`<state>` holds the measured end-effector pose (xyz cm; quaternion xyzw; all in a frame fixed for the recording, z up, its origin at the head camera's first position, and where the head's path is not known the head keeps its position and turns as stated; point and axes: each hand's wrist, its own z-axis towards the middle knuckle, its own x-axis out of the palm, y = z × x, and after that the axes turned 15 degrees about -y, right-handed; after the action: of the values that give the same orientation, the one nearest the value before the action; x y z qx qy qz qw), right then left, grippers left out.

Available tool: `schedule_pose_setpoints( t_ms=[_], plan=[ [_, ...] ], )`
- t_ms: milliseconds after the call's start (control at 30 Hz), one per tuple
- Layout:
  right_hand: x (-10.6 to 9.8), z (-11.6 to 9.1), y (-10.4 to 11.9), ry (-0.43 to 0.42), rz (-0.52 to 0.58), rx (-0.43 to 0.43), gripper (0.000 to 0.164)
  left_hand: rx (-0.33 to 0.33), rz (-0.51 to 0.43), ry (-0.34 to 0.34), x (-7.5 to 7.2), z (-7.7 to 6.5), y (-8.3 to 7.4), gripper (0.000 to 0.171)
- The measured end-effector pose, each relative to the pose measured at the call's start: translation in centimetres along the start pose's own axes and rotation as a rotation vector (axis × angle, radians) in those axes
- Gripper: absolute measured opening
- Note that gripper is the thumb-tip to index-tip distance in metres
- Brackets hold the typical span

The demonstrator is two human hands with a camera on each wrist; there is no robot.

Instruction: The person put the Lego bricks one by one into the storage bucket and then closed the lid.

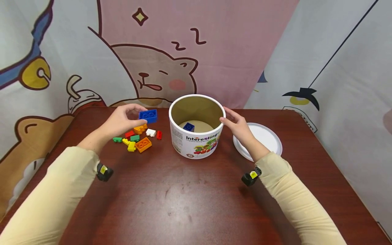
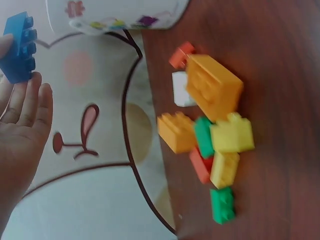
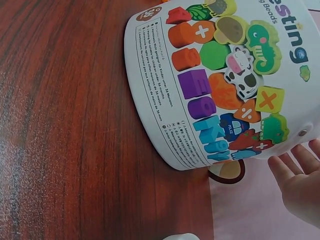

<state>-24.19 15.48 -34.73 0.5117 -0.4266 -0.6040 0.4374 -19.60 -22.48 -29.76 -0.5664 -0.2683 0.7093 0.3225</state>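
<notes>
so, blue brick (image 1: 148,116): raised off the table, left of the bucket and apart from it; studs visible in the left wrist view.
left hand (image 1: 122,117): pinching the blue brick between thumb and fingers; brick sits out at the fingertips, on the bucket side of the palm.
white bucket (image 1: 180,144): upright, mouth up, "interesting" lettering on the wall; between the two hands, touched by the right only.
right hand (image 1: 240,127): fingers extended and a bit spread, touching the bucket's right side; thumb at the rim.
dark blue brick (image 1: 189,127): inside the bucket, toward its left side.
loose pile: on the table, below the left hand and left of the bucket. white brick (image 1: 150,132) and small red brick (image 1: 159,135) on the bucket side, large orange brick (image 1: 143,144) nearest the viewer with a yellow brick (image 1: 131,146) beside it; more orange, red, yellow and green bricks around.
white lid (image 1: 269,139): flat on the table right of the bucket, partly hidden by the right forearm.
table (image 1: 183,197): dark reddish brown, glossy.
backdrop: curtain (image 1: 229,51) with a printed bear.
</notes>
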Motion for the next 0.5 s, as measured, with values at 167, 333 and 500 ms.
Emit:
schedule_pose_setpoints(
  t_ms=[167,333,500],
  plan=[
    [0.0,0.0,0.0,-0.001,0.002,-0.005,0.055,0.012,-0.057,0.032,1.2,1.3,-2.0,0.039],
    [0.0,0.0,0.0,-0.003,0.003,-0.005,0.055,0.039,-0.145,0.064,2.6,2.5,-3.8,0.037],
    [0.0,-0.1,0.0,-0.004,-0.001,0.004,0.055,0.109,-0.151,0.071,4.0,3.2,-5.5,0.036]
  ],
)
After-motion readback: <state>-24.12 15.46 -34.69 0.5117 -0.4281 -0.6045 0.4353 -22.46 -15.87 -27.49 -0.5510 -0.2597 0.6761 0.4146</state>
